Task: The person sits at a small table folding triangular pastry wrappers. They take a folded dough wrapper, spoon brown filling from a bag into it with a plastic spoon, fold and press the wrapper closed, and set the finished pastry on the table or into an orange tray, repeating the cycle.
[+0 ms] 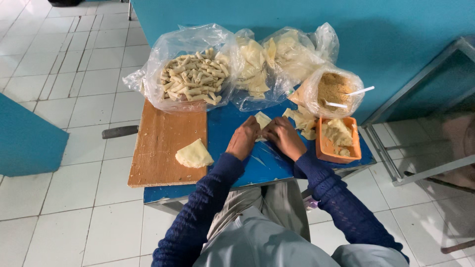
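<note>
My left hand (243,138) and my right hand (283,137) meet at the middle of a small blue table (257,168). Both pinch a pale triangular pastry wrapper (262,119) that pokes out beyond my fingertips. A stack of folded wrappers (194,154) lies on a wooden board (158,148) to the left of my left hand. An orange square tub (339,141) with pale filling sits right of my right hand.
At the table's far side stand a plastic bag of several rolled pastries (192,78), bags of wrapper sheets (277,59) and a bag of brown crumbs (334,89) with white spoons. Loose wrapper scraps (303,121) lie nearby. A metal frame (420,113) stands right; blue wall behind.
</note>
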Action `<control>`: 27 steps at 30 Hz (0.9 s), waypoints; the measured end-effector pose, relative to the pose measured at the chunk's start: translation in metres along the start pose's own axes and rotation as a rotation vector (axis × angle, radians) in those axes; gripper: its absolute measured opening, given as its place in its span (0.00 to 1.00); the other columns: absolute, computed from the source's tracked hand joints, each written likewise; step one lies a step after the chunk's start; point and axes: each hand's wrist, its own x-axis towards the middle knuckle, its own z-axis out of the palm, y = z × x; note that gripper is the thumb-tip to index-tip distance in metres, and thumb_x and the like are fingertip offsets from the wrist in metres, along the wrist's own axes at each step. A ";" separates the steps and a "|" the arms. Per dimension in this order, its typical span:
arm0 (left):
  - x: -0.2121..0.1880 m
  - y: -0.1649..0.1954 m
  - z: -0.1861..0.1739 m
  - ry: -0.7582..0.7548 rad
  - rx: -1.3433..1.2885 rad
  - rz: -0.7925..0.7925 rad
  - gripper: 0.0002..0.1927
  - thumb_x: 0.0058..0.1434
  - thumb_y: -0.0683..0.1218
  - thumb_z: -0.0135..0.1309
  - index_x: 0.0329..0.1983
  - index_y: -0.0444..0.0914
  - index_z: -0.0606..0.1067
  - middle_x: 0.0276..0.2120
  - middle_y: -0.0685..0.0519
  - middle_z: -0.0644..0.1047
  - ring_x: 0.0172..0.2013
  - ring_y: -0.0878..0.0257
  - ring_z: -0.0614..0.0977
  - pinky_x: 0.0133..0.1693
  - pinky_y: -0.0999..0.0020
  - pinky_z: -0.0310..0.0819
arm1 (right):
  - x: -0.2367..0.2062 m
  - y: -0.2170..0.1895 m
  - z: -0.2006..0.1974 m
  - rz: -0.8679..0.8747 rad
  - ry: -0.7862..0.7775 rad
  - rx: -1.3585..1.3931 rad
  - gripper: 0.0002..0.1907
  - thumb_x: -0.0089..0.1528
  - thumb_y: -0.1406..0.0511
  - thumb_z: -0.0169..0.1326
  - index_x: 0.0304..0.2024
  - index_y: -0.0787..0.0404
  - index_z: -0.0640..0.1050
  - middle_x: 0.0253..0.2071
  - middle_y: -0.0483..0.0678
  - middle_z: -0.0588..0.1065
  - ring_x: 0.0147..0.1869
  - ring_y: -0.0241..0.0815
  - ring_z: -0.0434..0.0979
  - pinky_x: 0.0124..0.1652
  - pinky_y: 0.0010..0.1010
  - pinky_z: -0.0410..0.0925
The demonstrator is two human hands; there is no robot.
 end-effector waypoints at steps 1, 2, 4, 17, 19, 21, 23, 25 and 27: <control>0.001 0.000 0.000 0.025 0.028 0.037 0.04 0.57 0.35 0.56 0.33 0.32 0.73 0.40 0.42 0.72 0.42 0.41 0.77 0.41 0.51 0.72 | 0.000 -0.002 0.000 0.012 0.007 0.023 0.05 0.59 0.67 0.62 0.38 0.60 0.83 0.36 0.51 0.77 0.45 0.52 0.74 0.47 0.41 0.68; 0.000 -0.001 0.001 0.047 0.055 0.073 0.04 0.55 0.34 0.55 0.33 0.32 0.73 0.40 0.43 0.72 0.43 0.41 0.77 0.42 0.51 0.73 | -0.001 -0.004 0.000 0.026 0.014 0.047 0.05 0.60 0.67 0.62 0.38 0.60 0.83 0.36 0.50 0.78 0.45 0.52 0.75 0.47 0.41 0.68; 0.001 -0.002 0.002 0.060 0.072 0.092 0.03 0.55 0.34 0.53 0.32 0.32 0.72 0.41 0.42 0.71 0.44 0.41 0.77 0.43 0.52 0.73 | -0.004 -0.007 -0.001 0.054 0.007 0.060 0.06 0.59 0.67 0.61 0.39 0.60 0.82 0.37 0.49 0.78 0.45 0.51 0.75 0.46 0.40 0.69; -0.010 -0.007 0.007 0.025 0.187 0.022 0.09 0.57 0.32 0.51 0.41 0.32 0.73 0.46 0.43 0.69 0.50 0.43 0.75 0.49 0.52 0.73 | -0.015 -0.008 0.011 -0.105 0.061 -0.324 0.12 0.60 0.70 0.53 0.45 0.60 0.81 0.45 0.49 0.73 0.52 0.49 0.70 0.52 0.38 0.68; -0.014 -0.006 0.008 0.040 0.181 0.004 0.12 0.56 0.32 0.54 0.44 0.31 0.71 0.48 0.41 0.67 0.51 0.42 0.74 0.49 0.52 0.73 | -0.024 -0.013 0.012 -0.101 0.070 -0.359 0.12 0.59 0.69 0.53 0.45 0.60 0.81 0.46 0.48 0.73 0.53 0.49 0.70 0.50 0.39 0.67; -0.023 -0.005 0.008 0.068 0.111 -0.010 0.18 0.52 0.33 0.57 0.47 0.27 0.69 0.49 0.39 0.65 0.52 0.39 0.72 0.47 0.50 0.71 | -0.030 -0.020 0.013 -0.087 0.077 -0.395 0.14 0.59 0.68 0.53 0.48 0.60 0.80 0.47 0.47 0.72 0.54 0.48 0.70 0.49 0.39 0.66; -0.032 -0.002 0.008 0.065 0.114 0.020 0.20 0.53 0.32 0.57 0.49 0.28 0.69 0.49 0.39 0.65 0.53 0.40 0.73 0.49 0.51 0.71 | -0.033 -0.024 0.015 -0.062 0.085 -0.435 0.17 0.61 0.68 0.53 0.53 0.60 0.80 0.49 0.47 0.71 0.53 0.48 0.69 0.48 0.39 0.66; -0.043 0.001 0.008 0.052 0.115 0.036 0.21 0.54 0.31 0.56 0.52 0.29 0.70 0.50 0.39 0.65 0.53 0.40 0.73 0.50 0.51 0.71 | -0.032 -0.025 0.016 -0.023 0.031 -0.470 0.20 0.61 0.68 0.53 0.56 0.59 0.79 0.52 0.47 0.70 0.55 0.48 0.68 0.48 0.40 0.65; -0.050 0.000 0.008 0.037 0.119 0.047 0.22 0.56 0.31 0.54 0.55 0.29 0.71 0.50 0.38 0.65 0.52 0.41 0.73 0.50 0.52 0.71 | -0.025 -0.022 0.017 -0.008 0.013 -0.501 0.21 0.61 0.69 0.52 0.58 0.57 0.78 0.56 0.47 0.69 0.55 0.49 0.68 0.48 0.40 0.65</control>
